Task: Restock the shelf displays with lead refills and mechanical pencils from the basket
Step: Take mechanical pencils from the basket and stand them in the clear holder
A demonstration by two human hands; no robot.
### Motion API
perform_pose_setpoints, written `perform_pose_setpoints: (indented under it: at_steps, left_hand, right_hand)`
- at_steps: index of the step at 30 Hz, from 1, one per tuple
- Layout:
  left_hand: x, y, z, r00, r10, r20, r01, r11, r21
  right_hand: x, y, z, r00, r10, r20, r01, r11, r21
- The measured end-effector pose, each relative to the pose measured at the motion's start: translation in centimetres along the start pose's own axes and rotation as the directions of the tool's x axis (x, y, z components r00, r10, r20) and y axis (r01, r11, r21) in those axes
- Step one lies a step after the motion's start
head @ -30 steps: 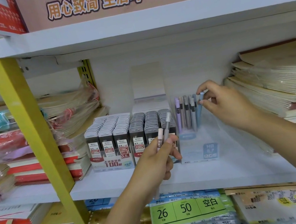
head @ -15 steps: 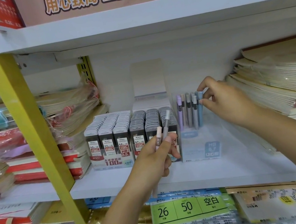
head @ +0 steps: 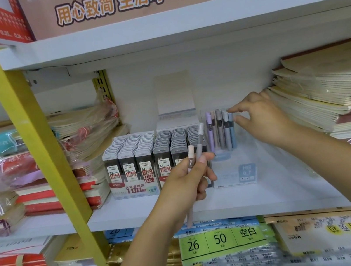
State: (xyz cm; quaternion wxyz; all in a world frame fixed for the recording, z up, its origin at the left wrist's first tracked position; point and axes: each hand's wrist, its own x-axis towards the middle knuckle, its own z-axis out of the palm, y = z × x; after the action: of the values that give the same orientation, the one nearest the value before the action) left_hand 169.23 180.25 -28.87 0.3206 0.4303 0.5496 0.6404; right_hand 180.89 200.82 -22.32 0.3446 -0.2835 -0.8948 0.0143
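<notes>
My left hand [head: 191,181] grips two mechanical pencils in front of the shelf, a pink one [head: 190,153] and a grey one [head: 199,138], both pointing up. Behind them stands a lead refill display [head: 137,161] packed with rows of grey cases. To its right is a clear pencil display box [head: 245,172] with several pastel pencils [head: 219,128] standing upright at its back. My right hand [head: 262,119] reaches to the top of the blue pencil [head: 232,130] at the right end of that row. Its index finger and thumb are spread apart at the pencil's tip.
Stacks of notebooks [head: 324,91] fill the shelf's right side, and plastic-wrapped notebook stacks [head: 82,129] the left. A yellow upright [head: 33,143] slants across the left. The white shelf board [head: 272,195] lies below the displays. Loose-leaf paper packs [head: 221,240] lie on the lower shelf.
My right hand set the blue pencil down into the clear box and its pinch has loosened. My left hand has stayed in place with the two pencils.
</notes>
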Motion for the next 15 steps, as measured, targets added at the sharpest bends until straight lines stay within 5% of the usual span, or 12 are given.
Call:
perform_pose_setpoints:
  at_steps: [5,8,10,15]
  left_hand:
    - [-0.1,0.6,0.3,0.999,0.022,0.035,-0.022,1.000,-0.002]
    - [0.0,0.9,0.9,0.998,0.034,0.058,-0.035,0.999,0.025]
    - [0.0,1.0,1.2,0.996,0.031,0.079,-0.035,0.998,0.051]
    - [-0.6,0.8,0.8,0.995,0.003,0.099,-0.014,0.994,0.112]
  right_hand:
    - [-3.4,-2.4,-1.8,0.990,-0.026,-0.136,0.062,0.961,0.269]
    - [-4.8,-5.4,-3.1,0.994,0.001,0.109,-0.075,0.733,0.676]
    - [-5.1,-6.5,-3.3,0.978,-0.038,0.207,-0.141,0.615,0.776]
    - [-5.1,-6.9,-3.9,0.995,0.048,0.088,-0.100,0.471,0.877]
